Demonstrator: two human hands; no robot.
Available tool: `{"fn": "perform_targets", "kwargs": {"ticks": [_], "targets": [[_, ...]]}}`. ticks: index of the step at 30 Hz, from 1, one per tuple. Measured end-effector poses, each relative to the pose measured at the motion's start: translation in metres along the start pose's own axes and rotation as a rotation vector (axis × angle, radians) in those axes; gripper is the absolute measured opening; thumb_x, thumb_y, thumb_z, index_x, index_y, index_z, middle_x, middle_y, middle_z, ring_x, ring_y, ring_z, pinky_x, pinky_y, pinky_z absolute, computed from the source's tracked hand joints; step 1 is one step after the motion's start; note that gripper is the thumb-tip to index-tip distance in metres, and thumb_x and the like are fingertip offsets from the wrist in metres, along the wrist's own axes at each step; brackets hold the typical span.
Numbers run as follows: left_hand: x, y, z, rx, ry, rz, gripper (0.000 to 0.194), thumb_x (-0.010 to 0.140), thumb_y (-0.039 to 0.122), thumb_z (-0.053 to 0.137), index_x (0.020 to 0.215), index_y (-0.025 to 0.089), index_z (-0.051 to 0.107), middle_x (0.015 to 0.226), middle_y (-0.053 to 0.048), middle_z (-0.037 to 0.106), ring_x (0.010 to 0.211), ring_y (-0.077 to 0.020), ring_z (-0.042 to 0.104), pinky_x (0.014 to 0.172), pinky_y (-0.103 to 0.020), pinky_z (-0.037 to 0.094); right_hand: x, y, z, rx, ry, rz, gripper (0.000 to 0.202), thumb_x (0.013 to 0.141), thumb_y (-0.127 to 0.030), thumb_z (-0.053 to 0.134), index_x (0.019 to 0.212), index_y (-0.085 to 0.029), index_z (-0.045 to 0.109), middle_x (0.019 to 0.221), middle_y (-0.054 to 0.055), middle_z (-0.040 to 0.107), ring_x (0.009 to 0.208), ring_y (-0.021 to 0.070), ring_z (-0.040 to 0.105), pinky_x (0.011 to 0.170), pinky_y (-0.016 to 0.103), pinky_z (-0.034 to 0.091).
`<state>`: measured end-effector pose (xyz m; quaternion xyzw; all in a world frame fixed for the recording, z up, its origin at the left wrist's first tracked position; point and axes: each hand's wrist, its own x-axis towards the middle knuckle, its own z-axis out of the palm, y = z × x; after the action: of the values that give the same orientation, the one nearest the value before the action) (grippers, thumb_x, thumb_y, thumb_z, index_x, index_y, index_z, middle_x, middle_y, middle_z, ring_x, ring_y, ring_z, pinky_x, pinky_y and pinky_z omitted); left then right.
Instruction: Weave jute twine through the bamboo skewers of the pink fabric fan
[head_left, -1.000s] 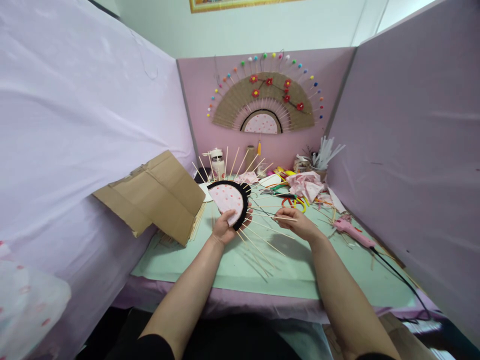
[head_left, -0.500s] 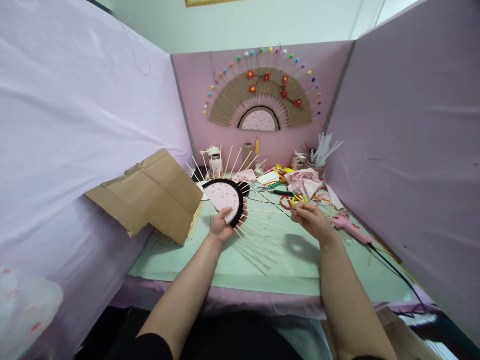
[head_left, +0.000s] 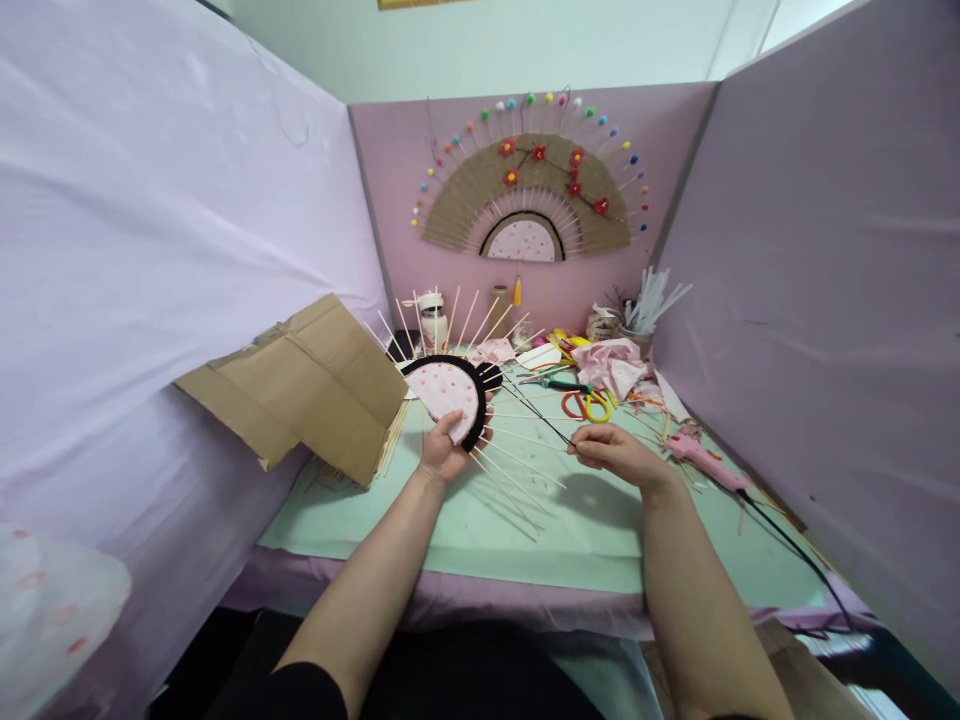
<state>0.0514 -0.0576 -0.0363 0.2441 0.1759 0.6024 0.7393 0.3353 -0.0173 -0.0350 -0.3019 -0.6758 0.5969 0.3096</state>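
My left hand point(head_left: 448, 450) grips the lower edge of a half-round fan piece point(head_left: 446, 390), thumb on its pink dotted face. A black band point(head_left: 477, 400) runs around the curved edge, and thin pale sticks point(head_left: 529, 467) fan out from it on several sides. To the right, the fingers of my right hand point(head_left: 600, 448) are pinched on a thin black cord point(head_left: 541, 412), which stretches back toward a black bundle point(head_left: 489, 376) behind the band.
Folded cardboard point(head_left: 307, 385) leans at the left. Scissors point(head_left: 586, 403), pliers point(head_left: 562, 384) and pink cloth point(head_left: 611, 366) lie behind my right hand. A pink glue gun point(head_left: 705, 458) with its cable lies right. A finished fan point(head_left: 457, 190) hangs on the back panel.
My right hand has moved slightly left and down, drawing the black cord with it. The fan piece in my left hand has barely shifted.
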Motion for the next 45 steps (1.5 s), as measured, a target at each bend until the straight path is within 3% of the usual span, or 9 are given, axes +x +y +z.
{"fn": "perform_targets", "kwargs": {"ticks": [4,9,13,19,22,28,31,38,45], "targets": [[0.001,0.000,0.000,-0.006,0.009,0.016,0.051,0.078,0.019,0.050,0.127,0.009,0.051,0.101,-0.013,0.068,0.084,-0.0176,0.064,0.076,-0.030,0.048,0.000,-0.001,0.000,0.059,0.003,0.008,0.027,0.075,-0.041,0.066,0.079,-0.014,0.065,0.051,-0.004,0.038,0.048,0.0073,0.030,0.046,0.023,0.019],[0.001,0.000,0.000,-0.037,0.020,0.032,0.048,0.078,0.018,0.050,0.125,0.009,0.053,0.103,-0.014,0.067,0.084,-0.0177,0.064,0.073,-0.029,0.049,0.001,0.004,-0.003,0.119,0.062,-0.001,0.030,0.071,-0.043,0.069,0.080,-0.015,0.063,0.052,-0.004,0.039,0.046,0.0067,0.029,0.045,0.023,0.018],[0.001,-0.001,0.002,-0.027,0.052,0.059,0.046,0.078,0.019,0.053,0.124,0.012,0.053,0.110,-0.012,0.066,0.087,-0.0176,0.064,0.070,-0.026,0.051,0.004,0.001,0.001,0.043,-0.040,0.022,0.031,0.076,-0.042,0.065,0.084,-0.013,0.063,0.048,-0.007,0.034,0.044,0.0056,0.026,0.045,0.022,0.016],[0.002,-0.006,0.003,-0.025,0.051,0.038,0.036,0.085,0.028,0.052,0.113,0.008,0.060,0.107,-0.014,0.066,0.085,-0.0164,0.064,0.072,-0.023,0.052,0.017,-0.004,0.041,-0.306,-0.173,0.022,0.033,0.082,-0.044,0.054,0.084,-0.013,0.065,0.052,-0.003,0.046,0.047,0.0077,0.036,0.047,0.022,0.025],[0.003,-0.010,0.004,-0.043,0.077,0.019,0.036,0.085,0.031,0.051,0.109,0.006,0.062,0.099,-0.014,0.068,0.078,-0.0158,0.064,0.073,-0.027,0.052,0.024,0.000,0.072,-0.609,-0.116,-0.170,0.028,0.087,-0.035,0.046,0.077,-0.016,0.065,0.066,0.001,0.058,0.058,0.0108,0.047,0.056,0.022,0.032],[0.004,-0.014,0.005,-0.059,0.246,-0.004,0.028,0.083,0.032,0.054,0.095,0.009,0.065,0.079,-0.010,0.069,0.070,-0.0173,0.064,0.069,-0.030,0.051,0.027,0.012,0.107,-1.087,-0.157,-0.457,0.024,0.088,-0.022,0.042,0.071,-0.019,0.059,0.065,0.001,0.059,0.058,0.0125,0.048,0.057,0.024,0.028],[0.003,-0.016,0.008,-0.072,0.270,-0.021,0.027,0.083,0.033,0.054,0.092,0.010,0.065,0.075,-0.010,0.069,0.069,-0.0192,0.065,0.075,-0.036,0.051,0.028,0.016,0.111,-1.165,-0.169,-0.556,0.021,0.086,-0.019,0.043,0.071,-0.019,0.057,0.064,0.001,0.060,0.058,0.0129,0.048,0.058,0.025,0.029],[-0.002,-0.016,0.014,-0.105,0.091,-0.151,0.044,0.087,0.042,0.044,0.101,0.005,0.063,0.088,-0.017,0.069,0.085,-0.0241,0.065,0.083,-0.041,0.049,0.030,0.021,0.115,-1.288,-0.232,-0.665,0.017,0.083,-0.017,0.046,0.071,-0.019,0.058,0.064,0.002,0.060,0.055,0.0129,0.047,0.054,0.027,0.026],[0.000,-0.016,0.007,-0.077,0.102,-0.166,0.047,0.085,0.046,0.045,0.100,0.006,0.064,0.080,-0.016,0.069,0.081,-0.0247,0.066,0.083,-0.042,0.048,0.028,0.021,0.108,-1.224,-0.192,-0.565,0.019,0.085,-0.019,0.046,0.071,-0.019,0.059,0.063,0.000,0.060,0.055,0.0112,0.047,0.055,0.025,0.027]]}}
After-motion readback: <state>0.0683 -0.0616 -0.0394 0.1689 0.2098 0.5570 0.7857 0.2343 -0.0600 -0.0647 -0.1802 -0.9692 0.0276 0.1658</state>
